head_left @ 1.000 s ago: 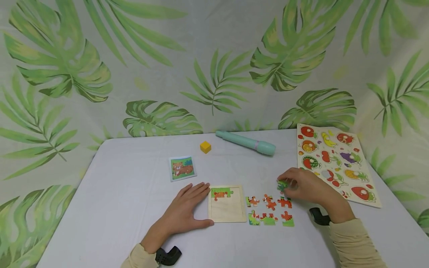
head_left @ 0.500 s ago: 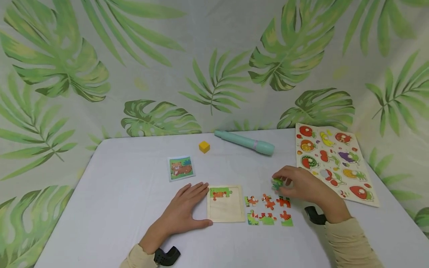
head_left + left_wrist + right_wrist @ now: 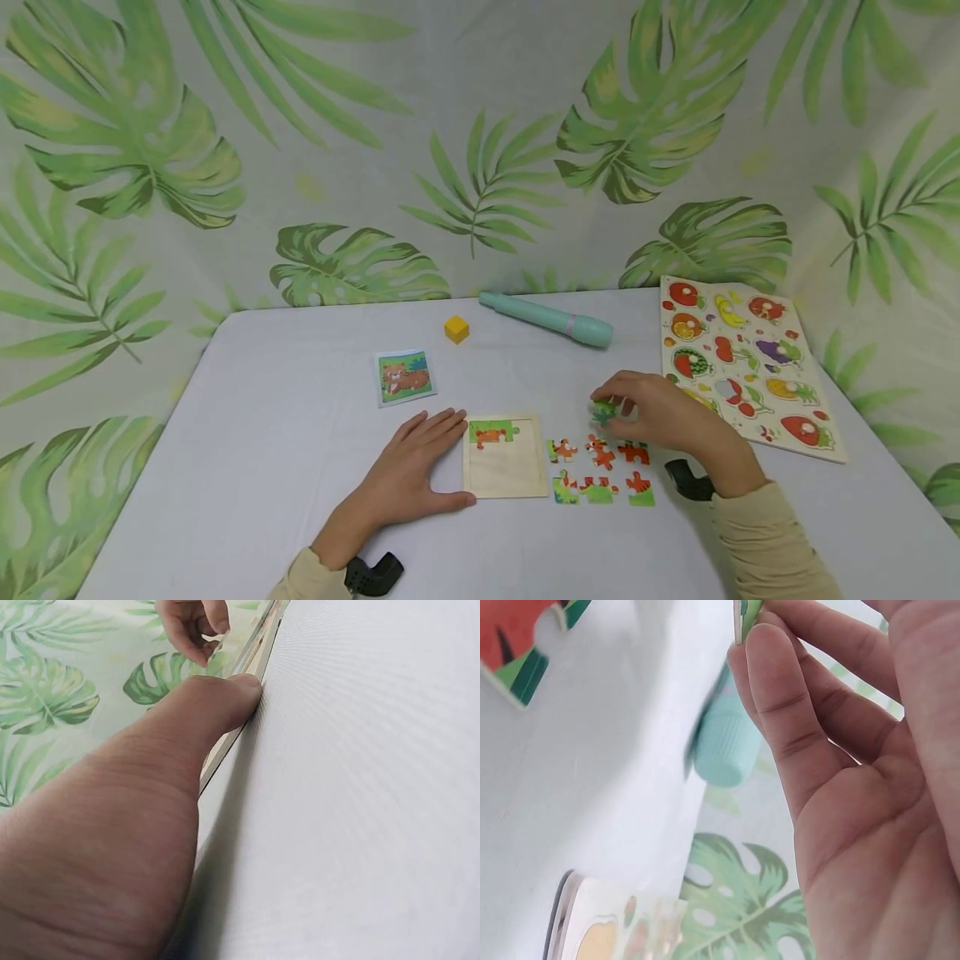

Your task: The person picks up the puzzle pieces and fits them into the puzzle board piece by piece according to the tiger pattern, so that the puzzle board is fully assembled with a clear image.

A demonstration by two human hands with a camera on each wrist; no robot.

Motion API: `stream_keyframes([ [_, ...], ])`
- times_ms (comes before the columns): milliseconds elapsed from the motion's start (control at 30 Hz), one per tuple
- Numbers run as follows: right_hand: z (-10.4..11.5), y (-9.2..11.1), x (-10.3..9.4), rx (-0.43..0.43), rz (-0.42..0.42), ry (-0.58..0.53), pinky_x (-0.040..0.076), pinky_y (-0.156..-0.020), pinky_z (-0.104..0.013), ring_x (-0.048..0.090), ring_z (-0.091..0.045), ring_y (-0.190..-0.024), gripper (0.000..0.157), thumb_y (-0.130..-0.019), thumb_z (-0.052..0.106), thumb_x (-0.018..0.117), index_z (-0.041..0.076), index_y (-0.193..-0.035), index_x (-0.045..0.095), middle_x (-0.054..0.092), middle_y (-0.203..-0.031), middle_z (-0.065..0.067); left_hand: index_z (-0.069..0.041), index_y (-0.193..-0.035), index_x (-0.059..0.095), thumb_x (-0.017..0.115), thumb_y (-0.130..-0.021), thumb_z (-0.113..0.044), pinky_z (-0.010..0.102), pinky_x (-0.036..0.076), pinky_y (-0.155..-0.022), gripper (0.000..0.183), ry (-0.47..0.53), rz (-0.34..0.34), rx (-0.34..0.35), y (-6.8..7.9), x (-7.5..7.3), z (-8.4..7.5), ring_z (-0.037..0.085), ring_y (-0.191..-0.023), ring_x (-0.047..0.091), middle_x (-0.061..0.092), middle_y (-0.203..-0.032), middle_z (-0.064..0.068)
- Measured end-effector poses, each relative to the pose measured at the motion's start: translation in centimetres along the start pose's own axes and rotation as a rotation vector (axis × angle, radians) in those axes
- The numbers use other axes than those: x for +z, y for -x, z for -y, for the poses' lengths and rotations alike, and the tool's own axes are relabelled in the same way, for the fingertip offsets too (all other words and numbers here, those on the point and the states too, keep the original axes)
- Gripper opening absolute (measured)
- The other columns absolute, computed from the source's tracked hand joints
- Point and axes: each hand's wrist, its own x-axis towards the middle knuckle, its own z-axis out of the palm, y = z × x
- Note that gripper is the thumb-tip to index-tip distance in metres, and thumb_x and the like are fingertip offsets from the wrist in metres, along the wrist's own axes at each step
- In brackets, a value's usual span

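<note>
My right hand (image 3: 663, 417) pinches a green jigsaw piece (image 3: 602, 413) above the table, between thumb and fingertips. In the right wrist view, only the edge of that piece (image 3: 742, 619) shows at the fingertips. Flat on the table, my left hand (image 3: 408, 471) lies with its fingers straight, touching the left side of a square wooden puzzle tray (image 3: 506, 477). Joined green and orange pieces (image 3: 491, 433) occupy the tray's upper left corner. Several loose jigsaw pieces (image 3: 600, 452) lie in two rows right of the tray, just below my right hand.
A small picture card (image 3: 406, 377) with a brown animal lies behind the tray. Farther back are a yellow cube (image 3: 457, 329) and a mint-green tube (image 3: 551, 318). On the right lies a fruit puzzle board (image 3: 750, 367), close to my right hand.
My right hand has carried the green jigsaw piece leftward, from above the right end of the loose pieces toward the tray. My left hand stays in place at the tray.
</note>
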Motion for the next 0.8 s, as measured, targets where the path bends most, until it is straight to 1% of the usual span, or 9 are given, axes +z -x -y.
stream_keyframes([
  [233,0.6,-0.4,0.1,-0.021,0.002,0.006,0.056,-0.071,-0.024,0.063,-0.008,-0.087,0.031,-0.085,0.014,0.081,0.010,-0.115,0.076,0.071,-0.106,0.006,-0.010,-0.158,0.043,0.070,-0.083,-0.073,0.048,0.021,-0.128,0.101,-0.006,0.001,-0.001,0.0,0.1,0.0,0.016,-0.156,0.030,0.036,-0.166,-0.003],
  [367,0.9,-0.7,0.1,-0.037,-0.002,0.001,0.058,-0.075,-0.028,0.065,-0.010,-0.088,0.030,-0.085,0.013,0.081,0.009,-0.115,0.076,0.071,-0.106,0.005,-0.010,-0.158,0.043,0.069,-0.083,-0.074,0.048,0.021,-0.128,0.101,-0.007,0.000,0.000,-0.1,0.0,0.0,0.016,-0.156,0.030,0.036,-0.166,-0.003],
  [567,1.5,-1.2,0.2,-0.053,-0.007,0.005,0.059,-0.079,-0.036,0.064,-0.012,-0.091,0.031,-0.085,0.011,0.079,0.009,-0.116,0.076,0.070,-0.104,0.007,-0.010,-0.157,0.043,0.069,-0.083,-0.074,0.048,0.021,-0.128,0.101,-0.001,-0.003,0.004,-0.1,0.0,0.0,0.017,-0.156,0.030,0.037,-0.166,-0.002],
  [800,2.2,-1.9,0.3,-0.079,-0.016,0.001,0.060,-0.081,-0.036,0.065,-0.012,-0.092,0.032,-0.085,0.010,0.078,0.009,-0.116,0.076,0.071,-0.105,0.006,-0.010,-0.158,0.043,0.069,-0.083,-0.074,0.048,0.020,-0.129,0.102,0.002,0.000,0.000,-0.1,0.1,0.1,0.017,-0.156,0.030,0.037,-0.166,-0.002],
])
